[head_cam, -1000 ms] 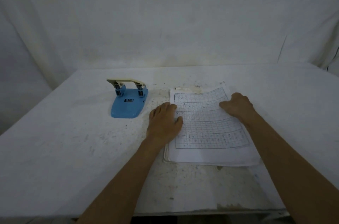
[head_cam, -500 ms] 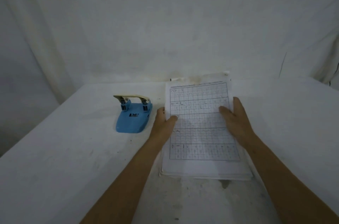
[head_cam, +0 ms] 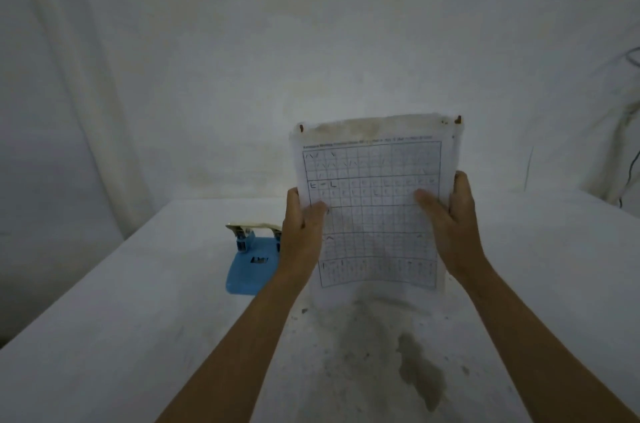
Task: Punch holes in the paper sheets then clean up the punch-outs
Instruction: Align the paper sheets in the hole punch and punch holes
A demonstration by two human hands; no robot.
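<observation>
A stack of white paper sheets (head_cam: 374, 194) printed with a grid stands nearly upright above the table, its top edge stained brown. My left hand (head_cam: 303, 232) grips the stack's left edge, thumb on the front. My right hand (head_cam: 450, 218) grips the right edge the same way. The stack's bottom edge hangs just above the table. A blue hole punch (head_cam: 247, 267) with a cream lever sits on the table to the left, partly behind my left wrist.
The white table (head_cam: 121, 336) carries dark stains and specks (head_cam: 415, 367) below the sheets. A white cloth backdrop (head_cam: 242, 59) hangs behind the table. Dark cables (head_cam: 632, 159) run down at the far right.
Both hands have lifted the sheets from lying flat on the table to nearly upright. The view has tilted up and the punch has stayed put.
</observation>
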